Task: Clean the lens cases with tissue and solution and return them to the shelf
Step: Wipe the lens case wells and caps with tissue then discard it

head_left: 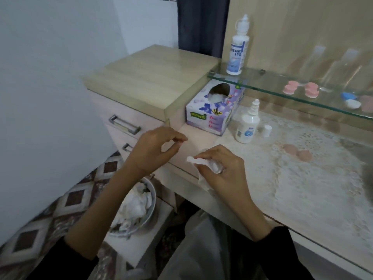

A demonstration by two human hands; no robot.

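Note:
My right hand [224, 168] grips a crumpled white tissue [201, 161] over the counter's front edge; what lies inside the tissue is hidden. My left hand [155, 147] hovers just left of it, fingertips curled toward the thumb with nothing visible between them. A pink lens case [297, 152] lies on the lace mat. On the glass shelf [262, 89] sit pink lens cases [300, 89] and a blue and white one [350, 99]. A small solution bottle [247, 126] stands uncapped, its white cap [267, 130] beside it.
A tissue box [214, 110] stands under the shelf's left end, against a drawer unit [145, 75]. A tall solution bottle [238, 51] stands on the shelf. Below the counter, a bowl [150, 209] holds used tissues. A lace mat [302, 178] covers the counter.

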